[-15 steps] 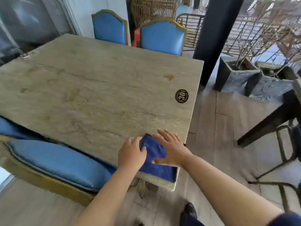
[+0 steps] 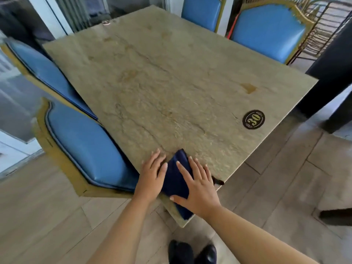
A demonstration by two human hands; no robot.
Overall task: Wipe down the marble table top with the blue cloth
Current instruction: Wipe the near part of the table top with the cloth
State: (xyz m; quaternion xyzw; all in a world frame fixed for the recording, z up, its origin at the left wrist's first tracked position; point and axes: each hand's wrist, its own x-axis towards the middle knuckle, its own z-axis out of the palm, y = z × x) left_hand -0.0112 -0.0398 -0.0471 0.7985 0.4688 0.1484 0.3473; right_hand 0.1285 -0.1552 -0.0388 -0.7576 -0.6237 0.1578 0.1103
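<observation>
Marble table top (image 2: 171, 88) | blue cloth (image 2: 177, 180) near corner | blue chairs (image 2: 85, 145) around

I'm looking at a restaurant or café dining area; the marble table (image 2: 171, 88) carries a round black number badge (image 2: 253, 119) reading 30; matching blue padded chairs (image 2: 266, 31) with gold frames are pushed in around it; stacked wicker chairs (image 2: 323, 29) stand behind; wood-look floor tiles (image 2: 285, 187) run underneath.
</observation>
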